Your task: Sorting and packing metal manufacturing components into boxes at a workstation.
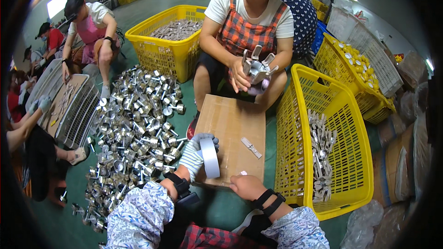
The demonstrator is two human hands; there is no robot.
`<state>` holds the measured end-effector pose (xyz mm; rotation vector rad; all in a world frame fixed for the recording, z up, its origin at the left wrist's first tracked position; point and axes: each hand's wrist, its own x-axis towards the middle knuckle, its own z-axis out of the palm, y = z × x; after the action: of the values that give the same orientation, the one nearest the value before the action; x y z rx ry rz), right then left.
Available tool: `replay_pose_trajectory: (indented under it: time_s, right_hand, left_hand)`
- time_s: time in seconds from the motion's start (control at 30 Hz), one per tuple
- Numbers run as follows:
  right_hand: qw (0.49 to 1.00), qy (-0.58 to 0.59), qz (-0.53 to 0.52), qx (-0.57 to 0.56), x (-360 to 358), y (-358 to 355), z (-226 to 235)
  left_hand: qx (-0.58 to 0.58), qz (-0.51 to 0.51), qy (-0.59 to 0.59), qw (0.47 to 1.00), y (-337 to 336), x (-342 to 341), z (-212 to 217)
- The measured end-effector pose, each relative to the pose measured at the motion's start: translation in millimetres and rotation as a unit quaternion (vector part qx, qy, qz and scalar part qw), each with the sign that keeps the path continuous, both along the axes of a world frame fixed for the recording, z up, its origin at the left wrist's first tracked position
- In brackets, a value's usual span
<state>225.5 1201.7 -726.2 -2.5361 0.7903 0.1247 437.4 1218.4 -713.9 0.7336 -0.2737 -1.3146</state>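
My left hand, in a grey-and-white striped glove, is closed around a wide silver-grey ring that looks like a roll of tape. It is held upright over the left part of a cardboard box. My bare right hand is at the box's near edge with its fingers curled in. A small white patterned piece shows just beyond those fingers; whether they grip it is hidden. Farther up the cardboard lies a flat metal handle-like part, apart from both hands.
A heap of shiny metal cups with stems covers the floor at left. A yellow basket with metal parts stands at right. Opposite sits a co-worker holding several metal pieces. Another yellow basket is behind, full of parts.
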Motion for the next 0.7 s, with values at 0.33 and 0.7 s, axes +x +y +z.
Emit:
replay_pose_trajectory:
  time_s: [0.33, 0.7]
  right_hand:
    - [1.0, -0.021, 0.008, -0.016, -2, -2, -2]
    - [1.0, -0.01, 0.005, -0.01, -2, -1, -7]
  left_hand:
    - [-0.046, -0.02, -0.037, 0.998, 3, -1, -1]
    - [-0.05, 0.004, -0.091, 0.995, 3, -3, 3]
